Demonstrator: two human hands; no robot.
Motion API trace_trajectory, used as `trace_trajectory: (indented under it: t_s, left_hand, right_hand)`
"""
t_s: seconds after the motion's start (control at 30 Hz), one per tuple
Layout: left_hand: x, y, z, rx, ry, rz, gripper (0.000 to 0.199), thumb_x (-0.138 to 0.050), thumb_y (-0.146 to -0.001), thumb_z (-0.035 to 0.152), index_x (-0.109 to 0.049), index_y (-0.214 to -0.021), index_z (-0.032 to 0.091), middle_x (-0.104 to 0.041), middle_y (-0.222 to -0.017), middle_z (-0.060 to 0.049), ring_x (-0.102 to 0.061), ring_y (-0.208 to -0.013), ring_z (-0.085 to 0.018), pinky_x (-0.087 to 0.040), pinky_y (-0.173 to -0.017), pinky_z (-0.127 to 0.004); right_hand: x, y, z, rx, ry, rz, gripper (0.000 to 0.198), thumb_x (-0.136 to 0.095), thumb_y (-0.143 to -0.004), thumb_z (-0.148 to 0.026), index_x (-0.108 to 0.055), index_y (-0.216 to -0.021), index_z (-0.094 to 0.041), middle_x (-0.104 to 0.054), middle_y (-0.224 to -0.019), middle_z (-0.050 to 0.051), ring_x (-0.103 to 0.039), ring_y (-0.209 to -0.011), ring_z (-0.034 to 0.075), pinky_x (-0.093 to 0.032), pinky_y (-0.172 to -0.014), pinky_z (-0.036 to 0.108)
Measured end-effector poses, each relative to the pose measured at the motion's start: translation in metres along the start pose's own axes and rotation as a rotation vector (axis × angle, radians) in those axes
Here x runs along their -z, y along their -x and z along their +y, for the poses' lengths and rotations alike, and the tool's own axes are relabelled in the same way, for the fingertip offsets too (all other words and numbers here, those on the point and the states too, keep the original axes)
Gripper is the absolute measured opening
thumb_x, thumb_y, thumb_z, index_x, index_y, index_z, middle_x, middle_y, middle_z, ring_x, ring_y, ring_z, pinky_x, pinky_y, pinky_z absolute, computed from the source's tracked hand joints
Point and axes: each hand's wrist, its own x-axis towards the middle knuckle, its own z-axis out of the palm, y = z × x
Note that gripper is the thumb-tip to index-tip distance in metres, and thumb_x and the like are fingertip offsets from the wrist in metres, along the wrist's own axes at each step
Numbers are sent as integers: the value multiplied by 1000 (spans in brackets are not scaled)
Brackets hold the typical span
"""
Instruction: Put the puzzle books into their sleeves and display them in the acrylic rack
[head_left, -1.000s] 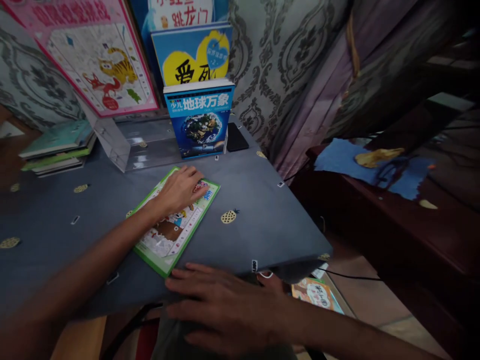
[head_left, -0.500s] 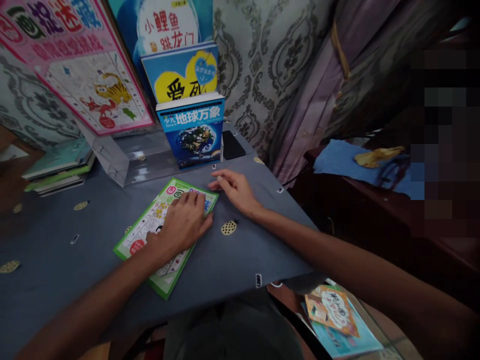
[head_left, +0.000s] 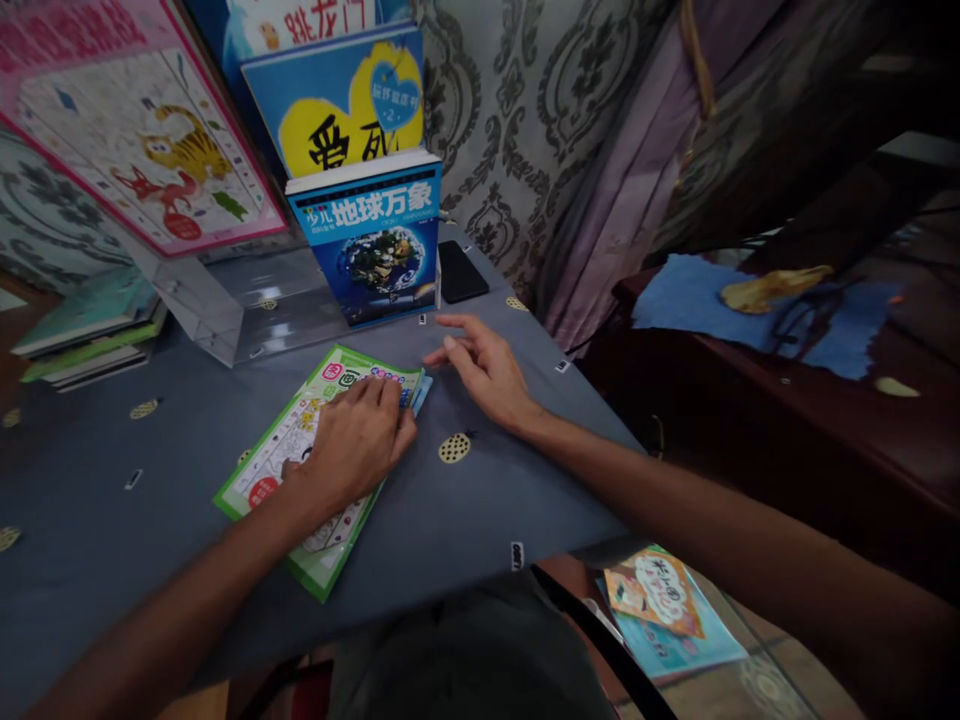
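Note:
A green-bordered children's picture book [head_left: 255, 465] lies slanted on the table. My left hand [head_left: 360, 430] rests across its cover, fingers bent over the upper part and thumb at the right edge. That edge is slightly raised, and a bit of blue shows under the cover near my fingertips. Part of the cover is hidden by this hand. Just right of the book, my right hand [head_left: 487, 370] hovers over or rests on the tablecloth, fingers apart and holding nothing. Behind both hands stands a blue book with a globe on it [head_left: 379, 255].
A clear stand [head_left: 202, 310] props a pink-bordered book [head_left: 142, 130] and a blue-and-yellow book [head_left: 330, 110]. Stacked books [head_left: 97, 325] lie at left; a black phone [head_left: 461, 272] is behind the globe book. More books [head_left: 667, 620] sit low at right, beyond the table edge.
My left thumb has drawn in to the book's right edge, which now lifts a little and shows blue beneath. My right hand's fingers have spread slightly. The view has shifted.

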Motion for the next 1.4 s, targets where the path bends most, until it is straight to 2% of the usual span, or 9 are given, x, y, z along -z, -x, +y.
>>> trace_trajectory:
  t_s: [0.13,0.27,0.47,0.6,0.73,0.93,1.17,1.3,1.4]
  left_hand:
    - [-3,0,0,-11,-2,26,26,-43,-102,28,-63,-104,12,-73,-105,-17,-70,-106,-30,-57,-88,-41]
    - [-8,1,0,-40,-17,48,25,-44,-101,30,-63,-103,13,-73,-105,-16,-69,-106,-31,-57,-89,-42]
    - [-16,2,0,-56,-34,86,23,-47,-101,31,-61,-104,14,-71,-106,-16,-68,-104,-31,-56,-89,-43]
    - [-17,3,-1,-72,-36,96,23,-47,-101,33,-61,-103,15,-71,-105,-15,-67,-105,-31,-56,-88,-42]
    - [-17,4,-1,-65,-33,87,25,-50,-101,37,-61,-105,15,-70,-108,-16,-67,-107,-31,-55,-88,-42]
    - [-15,4,0,-61,-39,56,26,-52,-101,38,-61,-110,15,-69,-113,-16,-66,-110,-31,-55,-91,-43]
    - [-3,1,1,-40,-18,-24,23,-51,-100,30,-62,-110,13,-70,-112,-16,-68,-107,-31,-58,-85,-42]
    - [-2,0,1,-55,-10,3,24,-44,-101,27,-63,-105,13,-72,-104,-17,-69,-103,-31,-58,-82,-41]
    - [-6,1,1,-62,-12,48,24,-43,-101,28,-63,-102,14,-72,-101,-15,-69,-99,-29,-57,-80,-39]
  right_hand:
    - [1,2,-3,47,56,13,37,-46,-102,-41,-55,-130,-20,-79,-90,7,-75,-83,22,-57,-76,37]
    - [2,7,-12,88,190,3,39,-44,-104,-39,-56,-133,-17,-78,-86,5,-67,-64,17,-51,-62,31]
    - [1,9,-8,167,414,-146,34,-43,-104,-31,-62,-129,-19,-77,-83,4,-70,-77,20,-51,-76,32]
    - [0,6,-2,167,512,-209,34,-43,-104,-29,-66,-126,-19,-78,-87,5,-73,-84,22,-51,-82,35]
    - [0,4,-2,160,507,-212,32,-44,-103,-27,-69,-120,-17,-78,-86,6,-74,-84,22,-51,-82,34]
    - [0,3,-3,96,448,-196,28,-47,-101,-26,-72,-114,-21,-79,-86,3,-74,-84,21,-52,-81,33]
    - [2,5,-6,115,327,-145,29,-48,-101,-30,-71,-114,-18,-78,-83,3,-69,-72,17,-50,-69,29]
    - [3,7,-10,145,254,-90,31,-47,-102,-35,-71,-113,-19,-78,-83,3,-66,-67,16,-51,-65,29]
    - [3,6,-10,147,272,-99,31,-46,-103,-35,-70,-114,-20,-78,-85,3,-68,-73,17,-52,-69,30]
